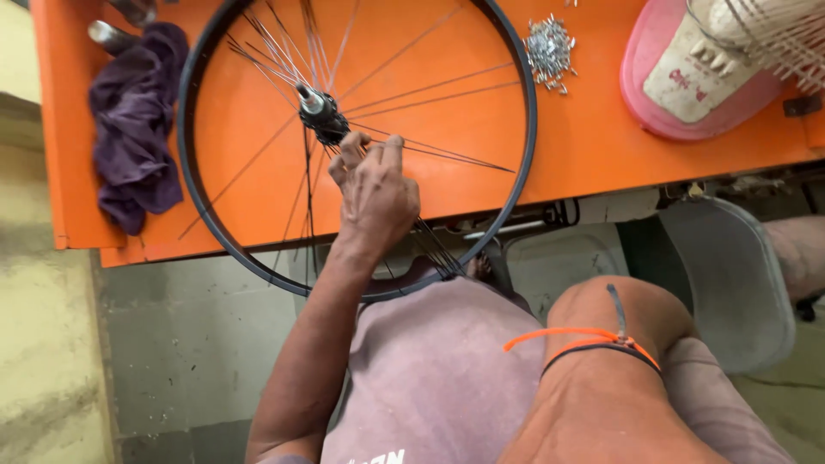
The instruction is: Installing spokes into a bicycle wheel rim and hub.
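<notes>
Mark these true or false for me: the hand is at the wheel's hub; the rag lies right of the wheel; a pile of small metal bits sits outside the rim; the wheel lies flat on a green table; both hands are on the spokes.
1. The left hand is at the hub of the wheel. True.
2. The rag lies right of the wheel. False: the purple rag lies to its left.
3. A pile of small metal bits sits outside the rim. True, at the upper right.
4. The wheel rests on a green table. False: the table is orange.
5. Both hands are on the spokes. False: only one hand shows.
</notes>
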